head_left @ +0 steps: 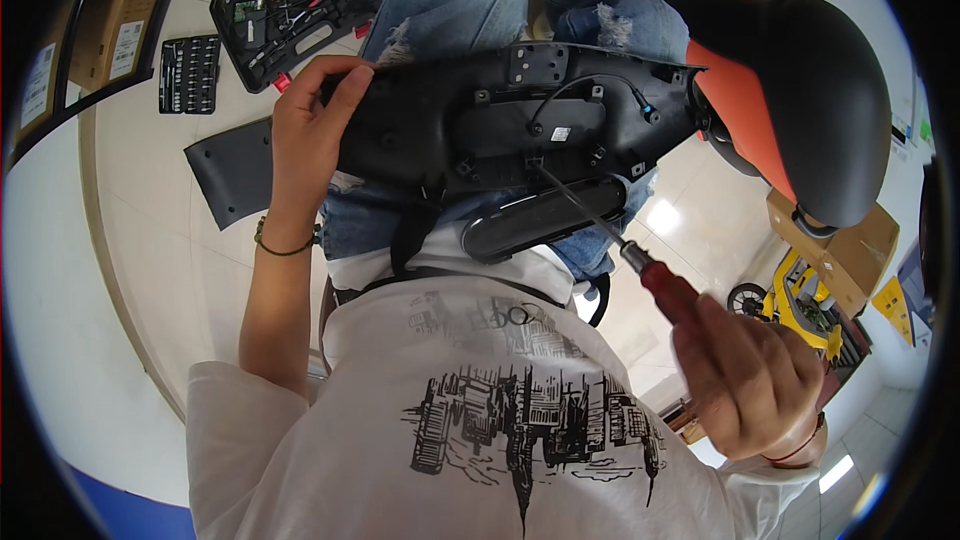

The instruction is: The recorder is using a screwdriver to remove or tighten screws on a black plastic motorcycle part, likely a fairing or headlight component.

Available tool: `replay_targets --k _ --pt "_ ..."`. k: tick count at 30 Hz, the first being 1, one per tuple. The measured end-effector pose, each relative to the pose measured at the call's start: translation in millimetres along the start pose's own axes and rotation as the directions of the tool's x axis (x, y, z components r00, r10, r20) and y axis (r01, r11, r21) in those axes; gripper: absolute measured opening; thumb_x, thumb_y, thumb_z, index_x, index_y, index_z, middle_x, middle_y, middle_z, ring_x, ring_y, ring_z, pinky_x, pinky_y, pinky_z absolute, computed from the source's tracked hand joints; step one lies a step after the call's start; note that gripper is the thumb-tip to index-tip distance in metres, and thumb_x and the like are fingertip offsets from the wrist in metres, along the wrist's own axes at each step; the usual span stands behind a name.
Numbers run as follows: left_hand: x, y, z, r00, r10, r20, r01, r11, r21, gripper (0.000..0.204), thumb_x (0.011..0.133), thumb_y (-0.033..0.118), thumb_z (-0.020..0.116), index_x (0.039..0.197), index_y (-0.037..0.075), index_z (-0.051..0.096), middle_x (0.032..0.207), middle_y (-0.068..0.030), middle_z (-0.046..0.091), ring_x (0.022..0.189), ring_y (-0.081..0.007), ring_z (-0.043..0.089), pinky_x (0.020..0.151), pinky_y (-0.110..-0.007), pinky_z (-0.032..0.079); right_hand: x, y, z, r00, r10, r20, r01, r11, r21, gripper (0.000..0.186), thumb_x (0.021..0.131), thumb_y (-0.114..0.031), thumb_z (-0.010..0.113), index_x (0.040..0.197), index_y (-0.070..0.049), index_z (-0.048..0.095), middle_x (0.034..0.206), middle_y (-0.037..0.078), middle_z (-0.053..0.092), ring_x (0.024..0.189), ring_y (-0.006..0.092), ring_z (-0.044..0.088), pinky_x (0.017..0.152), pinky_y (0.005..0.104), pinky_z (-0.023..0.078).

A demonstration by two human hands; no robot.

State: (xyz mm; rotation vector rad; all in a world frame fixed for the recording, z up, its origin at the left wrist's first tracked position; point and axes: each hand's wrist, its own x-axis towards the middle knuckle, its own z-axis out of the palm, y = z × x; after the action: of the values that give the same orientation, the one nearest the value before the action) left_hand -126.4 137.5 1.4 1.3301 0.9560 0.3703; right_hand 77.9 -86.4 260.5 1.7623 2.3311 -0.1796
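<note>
Black panel across my lap, screwdriver at a small bracket

Left hand (308, 125): curled over the panel's left end, thumb on the near side, fingers partly hidden; it seems to grip the edge.
Right hand (752, 380): closed around the red handle of a screwdriver (668, 287), the shaft slanting up and left.
Black panel (410, 120): over my thighs, hollow inner side towards me; the screwdriver tip appears to meet a bracket (535, 162) at its lower middle. Whether it is seated in a screw, I cannot tell.
Handling, my judgement: brace the panel's left end firmly, line the shaft up straight with the fastener, press before turning, and spare the thin cable (612, 78).
Glossy black oval cover (545, 223): on my lap, just below the panel.
Flat black plate (230, 172): left, beyond my wrist.
Open toolbox (310, 48) and socket set (190, 75): on the floor, upper left.
Black seat (830, 90) with orange side: right.
</note>
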Motion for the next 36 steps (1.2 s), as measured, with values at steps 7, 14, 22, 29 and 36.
replay_targets --k 7,14,22,29,36 --pt "-3 -3 -5 0.999 0.037 -0.019 -0.035 0.997 0.065 0.018 0.099 0.017 0.063 0.107 0.003 0.069 0.093 0.0033 0.066 0.078 -0.0008 0.05 0.072 -0.017 0.039 2 9 1 0.982 0.139 0.126 -0.162 0.967 0.195 0.042 0.094 -0.038 0.068 0.105 0.002 0.06 0.092 0.016 0.066 0.075 0.0242 0.067 0.055 0.0304 0.052" --pt "-7 -2 -7 0.999 -0.007 -0.036 0.008 1.0 0.012 0.018 0.097 0.018 0.067 0.103 0.001 0.07 0.094 0.0 0.066 0.087 -0.0054 0.054 0.081 -0.02 0.04 4 12 17 0.999 -0.021 -0.032 0.022 0.999 0.046 0.02 0.085 -0.008 0.07 0.101 0.003 0.065 0.1 0.014 0.071 0.074 0.0176 0.066 0.048 0.0237 0.049" --pt "-8 -3 -6 0.998 0.042 -0.043 -0.038 0.995 0.089 0.016 0.099 0.016 0.062 0.107 0.004 0.069 0.086 0.0063 0.062 0.073 0.0009 0.046 0.067 -0.016 0.036 5 7 18 0.978 0.202 0.045 -0.207 0.961 0.184 0.03 0.093 -0.022 0.069 0.105 0.004 0.063 0.092 0.016 0.067 0.06 0.0152 0.062 0.043 0.0247 0.05" --pt "-7 -7 -9 0.998 0.009 -0.063 -0.006 0.998 0.061 0.016 0.099 0.016 0.062 0.106 0.004 0.07 0.088 0.0057 0.063 0.072 0.0009 0.044 0.067 -0.016 0.034 1 16 16 0.997 0.056 -0.052 -0.038 0.957 0.287 0.027 0.076 -0.002 0.075 0.102 -0.001 0.064 0.111 0.019 0.066 0.071 0.0208 0.067 0.051 0.0249 0.054" --pt "-4 2 1 0.998 0.04 -0.039 -0.038 0.998 0.052 0.02 0.096 0.02 0.068 0.104 0.002 0.07 0.09 0.0029 0.064 0.079 -0.0034 0.046 0.073 -0.019 0.036 3 4 3 0.97 0.208 0.127 -0.223 0.968 0.117 0.034 0.089 -0.028 0.074 0.108 -0.001 0.063 0.076 0.006 0.065 0.061 0.018 0.064 0.048 0.0273 0.048"
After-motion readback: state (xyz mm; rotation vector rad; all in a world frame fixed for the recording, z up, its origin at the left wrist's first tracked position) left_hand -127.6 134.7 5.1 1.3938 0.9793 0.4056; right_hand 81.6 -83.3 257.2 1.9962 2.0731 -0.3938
